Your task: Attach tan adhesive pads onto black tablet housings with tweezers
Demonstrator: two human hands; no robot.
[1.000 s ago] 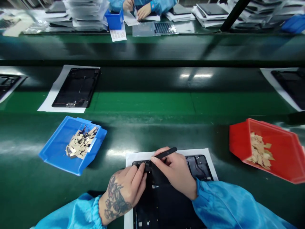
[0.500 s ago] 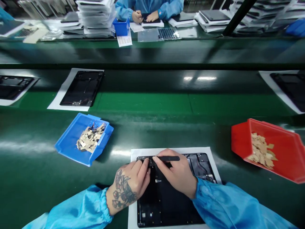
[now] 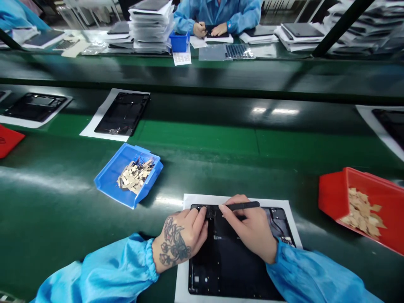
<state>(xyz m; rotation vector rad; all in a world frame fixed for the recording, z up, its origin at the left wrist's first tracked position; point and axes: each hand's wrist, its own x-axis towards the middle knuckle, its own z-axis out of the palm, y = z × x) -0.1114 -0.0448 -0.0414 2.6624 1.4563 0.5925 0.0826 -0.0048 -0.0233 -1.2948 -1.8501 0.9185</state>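
A black tablet housing (image 3: 240,265) lies on a white sheet (image 3: 180,277) at the front of the bench, its inner side facing up. My left hand (image 3: 183,235), closed, presses its fingertips to the housing's upper left edge; anything small under them is hidden. In my right hand (image 3: 251,227) is a pair of black tweezers (image 3: 244,205), held nearly level with the back end pointing right. The tips of the tweezers are hidden by my fingers, close to the left fingertips.
A blue bin (image 3: 109,181) with small beige-backed parts stands to the left. On the right is a red bin (image 3: 333,193) holding beige pieces. Another housing (image 3: 124,113) lies beyond on paper. Across the bench a co-worker (image 3: 217,17) handles a dark panel.
The view has shifted left, so most things appear further right; a red object now shows at the left edge. Both hands stay at the housing's upper edge, the tweezers still held.
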